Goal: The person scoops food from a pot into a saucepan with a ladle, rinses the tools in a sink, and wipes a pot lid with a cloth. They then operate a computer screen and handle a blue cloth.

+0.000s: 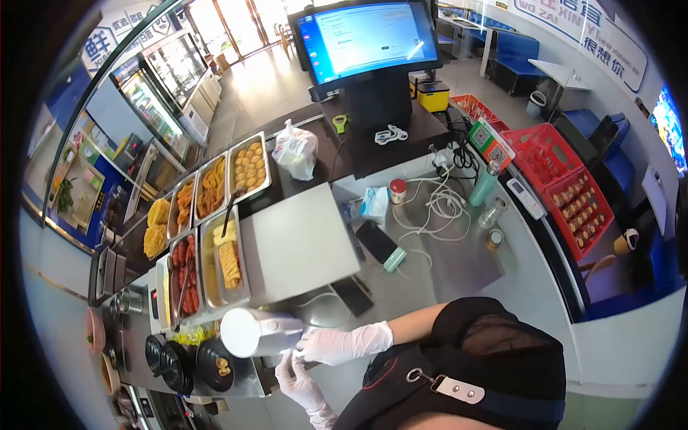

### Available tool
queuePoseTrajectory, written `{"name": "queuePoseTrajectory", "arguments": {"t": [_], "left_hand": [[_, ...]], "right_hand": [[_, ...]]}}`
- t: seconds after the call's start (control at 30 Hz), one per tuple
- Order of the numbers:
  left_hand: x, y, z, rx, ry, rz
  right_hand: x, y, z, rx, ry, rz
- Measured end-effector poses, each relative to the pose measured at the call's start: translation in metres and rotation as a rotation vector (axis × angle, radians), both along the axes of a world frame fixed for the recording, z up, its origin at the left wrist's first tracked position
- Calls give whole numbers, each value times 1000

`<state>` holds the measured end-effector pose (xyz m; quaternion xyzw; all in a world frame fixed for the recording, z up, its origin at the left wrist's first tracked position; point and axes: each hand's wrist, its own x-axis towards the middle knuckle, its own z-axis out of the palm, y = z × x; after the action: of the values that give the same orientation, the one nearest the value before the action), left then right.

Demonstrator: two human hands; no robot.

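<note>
Both hands wear thin white gloves and meet near the counter's front edge. My right hand (340,345) is closed, its fingertips beside a white rounded cylindrical object (247,333); whether it grips that object is unclear. Just below, my left hand (299,385) has its fingers bent and drawn together close to the right fingertips. Whatever lies between the fingers is too small to make out. Behind the white object are a metal tray of red sausages (185,276) with tongs and a tray of yellow food (228,265).
A pale board (294,240) lies beside the food trays. Dark bowls (172,362) stand at lower left. Phones, a white cable (441,204) and small bottles lie on the steel counter. A touchscreen (369,43) rises at the back; red crates (577,208) stand to the right.
</note>
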<state>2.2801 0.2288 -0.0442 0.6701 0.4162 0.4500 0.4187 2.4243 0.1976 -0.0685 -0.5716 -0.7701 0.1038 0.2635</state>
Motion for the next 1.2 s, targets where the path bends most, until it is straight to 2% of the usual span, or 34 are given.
{"name": "queuePoseTrajectory", "arguments": {"t": [0.07,0.13,0.2,0.27,0.33,0.37,0.43,0.5,0.57,0.6,0.63,0.67,0.7,0.73,0.83,0.93,1.0,1.07,1.17,1.2], "left_hand": [[-47,5,-1,54,289,-123],[-98,9,-12,77,336,-115],[-149,8,-21,77,329,-75],[-204,12,-33,11,332,-24],[-258,15,-40,-58,334,33],[-283,17,-41,-134,322,46],[-323,18,-44,-283,250,138],[-354,17,-48,-302,222,211],[-385,16,-57,-271,221,298],[-399,15,-71,-243,245,364],[-416,15,-81,-278,277,408],[-433,16,-92,-319,305,463],[-449,14,-101,-320,318,512],[-475,7,-104,-321,354,631],[-506,-2,-116,-392,438,879],[-530,1,-107,-459,538,1177],[-556,5,-104,-467,604,1257],[-576,6,-99,-521,539,1297],[-607,0,-110,-768,275,1192],[-617,1,-115,-773,273,1187]], "right_hand": [[-52,13,-26,43,-44,-14],[-98,24,-26,87,-78,-23],[-139,37,-27,1,-342,168],[-196,54,-36,-81,-357,263],[-251,67,-58,73,-432,318],[-275,75,-66,71,-426,375],[-314,83,-54,39,-470,468],[-352,93,-50,14,-523,609],[-396,111,-76,-100,-504,632],[-413,116,-95,-71,-422,647],[-426,119,-97,-5,-472,702],[-453,124,-150,30,-330,741],[-461,132,-118,-127,-517,861],[-503,144,-80,-219,-755,1143],[-562,154,-98,-57,-730,1428],[-622,165,-89,57,-714,1535],[-660,174,-74,96,-802,1618],[-690,180,-73,152,-885,1712],[-725,180,-89,11,-979,1810],[-734,177,-104,8,-938,1847]]}}
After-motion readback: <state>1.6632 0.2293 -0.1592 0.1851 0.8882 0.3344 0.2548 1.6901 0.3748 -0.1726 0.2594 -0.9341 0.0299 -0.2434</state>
